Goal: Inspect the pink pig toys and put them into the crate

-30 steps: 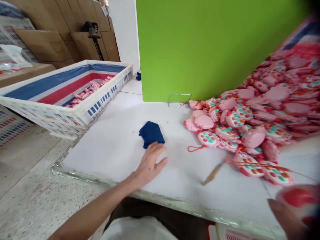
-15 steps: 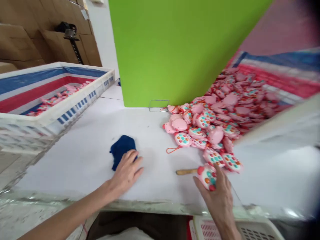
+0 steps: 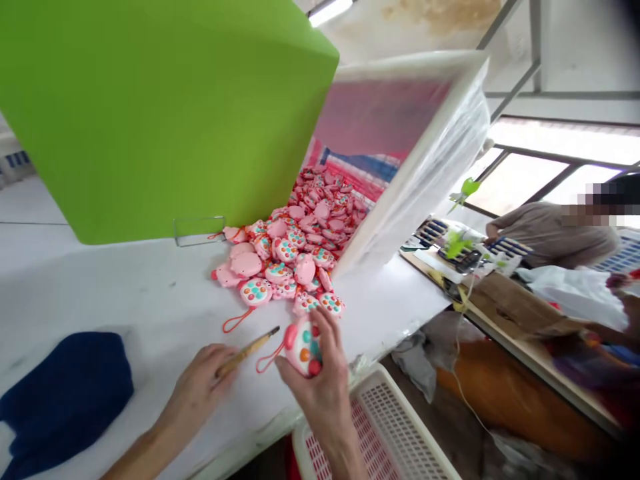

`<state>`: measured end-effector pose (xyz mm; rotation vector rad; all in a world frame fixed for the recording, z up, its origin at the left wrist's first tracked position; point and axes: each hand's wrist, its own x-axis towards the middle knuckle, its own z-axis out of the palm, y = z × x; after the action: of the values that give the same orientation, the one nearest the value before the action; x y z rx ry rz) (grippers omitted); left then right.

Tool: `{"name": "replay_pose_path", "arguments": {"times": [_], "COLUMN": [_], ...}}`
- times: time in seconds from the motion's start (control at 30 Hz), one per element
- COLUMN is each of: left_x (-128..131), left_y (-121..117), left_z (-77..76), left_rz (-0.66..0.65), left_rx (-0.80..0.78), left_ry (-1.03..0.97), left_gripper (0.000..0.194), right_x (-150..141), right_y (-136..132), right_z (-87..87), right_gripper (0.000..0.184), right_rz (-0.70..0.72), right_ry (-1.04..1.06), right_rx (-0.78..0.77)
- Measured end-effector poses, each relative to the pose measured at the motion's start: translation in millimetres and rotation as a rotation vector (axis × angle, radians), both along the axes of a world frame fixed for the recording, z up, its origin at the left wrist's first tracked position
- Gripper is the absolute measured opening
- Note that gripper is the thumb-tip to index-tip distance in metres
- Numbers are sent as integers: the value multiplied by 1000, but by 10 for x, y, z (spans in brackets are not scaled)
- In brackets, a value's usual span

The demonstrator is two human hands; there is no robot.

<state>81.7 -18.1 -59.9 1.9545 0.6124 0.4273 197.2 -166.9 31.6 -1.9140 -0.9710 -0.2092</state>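
Note:
My right hand (image 3: 323,383) is closed around a pink toy phone (image 3: 303,347) with coloured buttons and a red cord, held just above the white table (image 3: 125,293). My left hand (image 3: 197,393) grips the end of a thin wooden-handled brush (image 3: 247,350), whose tip points toward the toy. A heap of the same pink toys (image 3: 285,260) spills across the table from a tilted white crate (image 3: 400,167) lined with red and blue plastic.
A dark blue cloth (image 3: 65,400) lies at the table's near left. A green board (image 3: 150,113) stands behind the heap. A white and pink basket (image 3: 380,433) sits below the table edge. Another person (image 3: 555,227) works at a bench on the right.
My view swung right. My left hand left the blue cloth and took hold of the brush. My right hand lifted the pink toy toward me.

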Motion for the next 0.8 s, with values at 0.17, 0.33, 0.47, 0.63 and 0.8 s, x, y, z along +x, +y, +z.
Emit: {"name": "replay_pose_path", "arguments": {"times": [0.17, 0.33, 0.47, 0.63, 0.8], "left_x": [-410, -507, -576, -659, -772], "left_y": [-181, -242, -232, -329, -328], "left_z": [447, 451, 387, 434, 420], "left_rz": [304, 443, 346, 289, 270], "left_rx": [-906, -1086, -1045, -865, -786], "left_ry": [-217, -397, -464, -433, -358], "left_gripper": [51, 52, 48, 65, 68], "right_x": [-381, -555, -592, -815, -859], "right_y": [365, 321, 287, 321, 300], "right_z": [-270, -529, -621, -518, -546], "right_gripper": [80, 65, 52, 54, 53], "right_rz": [415, 355, 409, 326, 344], "right_ry": [-34, 473, 995, 1029, 1021], "right_rx": [-188, 35, 56, 77, 4]}}
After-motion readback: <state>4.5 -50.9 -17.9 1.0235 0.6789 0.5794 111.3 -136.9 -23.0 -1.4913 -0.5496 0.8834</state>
